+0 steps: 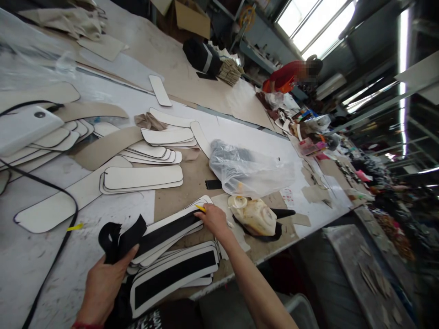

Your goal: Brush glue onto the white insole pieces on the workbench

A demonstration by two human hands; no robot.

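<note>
My left hand (104, 285) is closed around several black fabric strips (131, 237), whose loose ends curl up above the thumb. A black strip (171, 230) lies lengthwise along the top white panel (154, 227) of a fanned stack. At that strip's far end, my right hand (214, 219) is closed on a small yellow stick-like thing (200, 208), its kind unclear. The right fingertips are at the strip and the panel. Nearer to me lies another stack of white panels (174, 251); its top one bears a black strip (176, 278).
More white panels (144, 177) and beige pieces (106, 148) lie farther back. A stained plastic container (255, 217) and clear plastic bag (254, 171) lie right of the stacks. A black cord (70, 233) crosses the left side. A person in red (284, 76) is beyond the table.
</note>
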